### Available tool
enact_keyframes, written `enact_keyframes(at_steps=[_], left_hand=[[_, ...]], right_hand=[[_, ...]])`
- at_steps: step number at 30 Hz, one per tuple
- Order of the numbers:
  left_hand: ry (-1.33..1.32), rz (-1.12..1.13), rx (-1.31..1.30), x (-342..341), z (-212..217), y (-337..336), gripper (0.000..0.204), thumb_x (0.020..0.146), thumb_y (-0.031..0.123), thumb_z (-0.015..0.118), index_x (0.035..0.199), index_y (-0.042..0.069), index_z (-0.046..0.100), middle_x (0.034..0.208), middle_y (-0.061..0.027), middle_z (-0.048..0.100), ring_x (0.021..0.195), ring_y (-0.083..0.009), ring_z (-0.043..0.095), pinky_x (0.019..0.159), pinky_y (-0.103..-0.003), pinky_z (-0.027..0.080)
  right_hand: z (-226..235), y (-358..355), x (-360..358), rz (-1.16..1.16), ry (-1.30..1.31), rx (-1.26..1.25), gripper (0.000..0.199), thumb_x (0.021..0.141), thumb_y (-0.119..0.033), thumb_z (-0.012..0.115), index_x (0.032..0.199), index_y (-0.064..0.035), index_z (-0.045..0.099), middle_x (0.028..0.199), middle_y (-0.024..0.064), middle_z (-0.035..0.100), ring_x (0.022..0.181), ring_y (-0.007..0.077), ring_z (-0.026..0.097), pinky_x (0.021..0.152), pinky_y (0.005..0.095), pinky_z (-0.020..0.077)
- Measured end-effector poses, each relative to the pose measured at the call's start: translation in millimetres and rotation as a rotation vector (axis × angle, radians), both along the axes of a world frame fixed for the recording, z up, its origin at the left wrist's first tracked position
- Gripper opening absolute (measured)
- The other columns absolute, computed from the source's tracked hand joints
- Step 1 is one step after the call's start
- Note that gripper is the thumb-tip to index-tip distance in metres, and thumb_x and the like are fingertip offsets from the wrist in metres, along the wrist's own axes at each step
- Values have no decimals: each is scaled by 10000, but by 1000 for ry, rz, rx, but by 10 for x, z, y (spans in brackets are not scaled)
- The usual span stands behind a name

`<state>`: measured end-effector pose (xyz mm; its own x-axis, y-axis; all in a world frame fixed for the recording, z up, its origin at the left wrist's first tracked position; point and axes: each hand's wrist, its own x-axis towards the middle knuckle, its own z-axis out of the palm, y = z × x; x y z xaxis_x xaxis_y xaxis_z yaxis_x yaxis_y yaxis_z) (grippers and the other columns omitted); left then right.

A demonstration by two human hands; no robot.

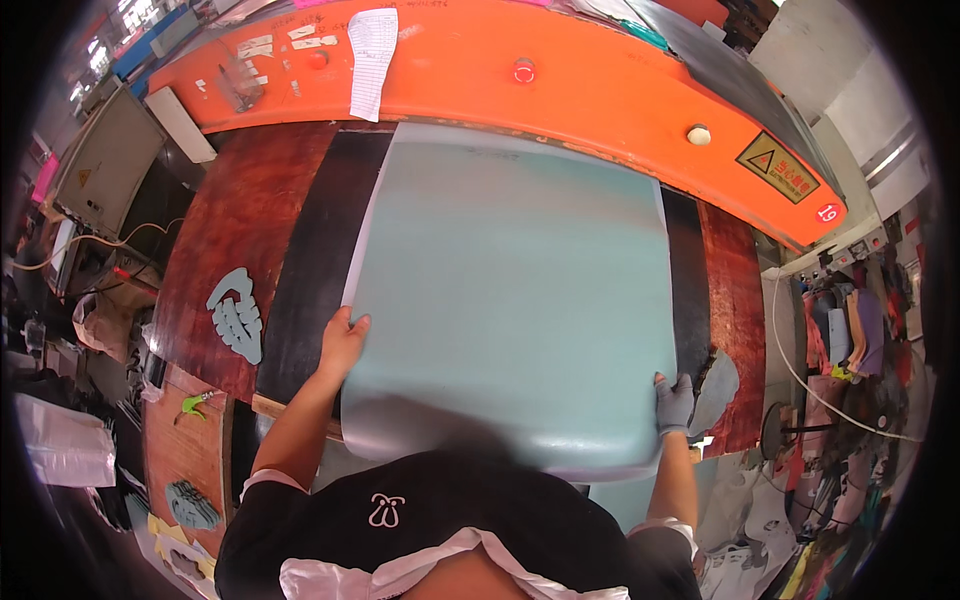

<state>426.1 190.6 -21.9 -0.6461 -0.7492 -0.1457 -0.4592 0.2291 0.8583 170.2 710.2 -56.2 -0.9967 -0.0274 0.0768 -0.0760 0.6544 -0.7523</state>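
Note:
A large pale blue-green sheet (pixel 510 290) lies across the black work surface, its far end under the orange machine beam and its near edge curving down in front of me. My bare left hand (pixel 344 342) grips the sheet's left edge, thumb on top and the other fingers mostly hidden. On the opposite edge, my right hand (pixel 674 404), in a grey glove, pinches the sheet lower down. Just right of that glove rests a stack of grey-green cut pieces (pixel 715 392). Similar cut pieces (pixel 237 318) lie on the reddish-brown board left of the sheet.
The orange beam (pixel 450 60) spans the far side, with a red button (pixel 524 71) and a hanging paper (pixel 372 60). At lower left, a wooden side table (pixel 185 380) holds a green-handled tool (pixel 195 404) and more cut pieces (pixel 190 505). Colourful scraps (pixel 850 330) hang at right.

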Motion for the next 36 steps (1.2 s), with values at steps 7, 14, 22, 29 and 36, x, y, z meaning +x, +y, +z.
enact_keyframes(at_steps=[7, 14, 22, 29, 36], left_hand=[[45, -13, 105, -24, -176, -132, 268, 844, 164, 608, 1003, -48, 569, 857, -159, 647, 767, -217, 618, 678, -351, 476], [37, -64, 131, -84, -287, -303, 271, 832, 142, 623, 996, -68, 577, 872, -157, 637, 777, -201, 604, 703, -335, 476], [101, -80, 382, -109, -173, -340, 262, 863, 125, 597, 1057, -51, 577, 928, -119, 639, 807, -197, 607, 711, -331, 485], [115, -148, 448, -104, -161, -404, 283, 869, 130, 587, 1102, -30, 565, 928, -109, 641, 803, -190, 621, 689, -333, 505], [3, -139, 447, -67, -114, -363, 254, 866, 183, 589, 1068, 31, 570, 924, -79, 639, 789, -181, 635, 600, -357, 504]], right_hand=[[8, -6, 40, 21, 47, -28, 349, 787, -291, 714, 780, -13, 503, 563, 27, 450, 534, 106, 396, 505, 307, 384], [833, -560, 227, 17, 421, 612, 527, 787, -277, 687, 1199, -22, 479, 1083, 190, 560, 946, 361, 573, 795, 442, 470], [2969, -1409, 1797, 1277, 328, -745, 129, 812, -120, 666, 859, -22, 595, 731, 53, 530, 599, 208, 523, 667, 412, 511], [3433, -1749, 2390, 1833, 375, -1101, 247, 859, -221, 661, 1075, -110, 616, 665, 5, 522, 514, 165, 489, 538, 349, 442], [3371, -1697, 2479, 1796, 366, -1160, 242, 841, -182, 679, 1063, -107, 616, 672, 14, 531, 538, 175, 493, 529, 347, 433]])
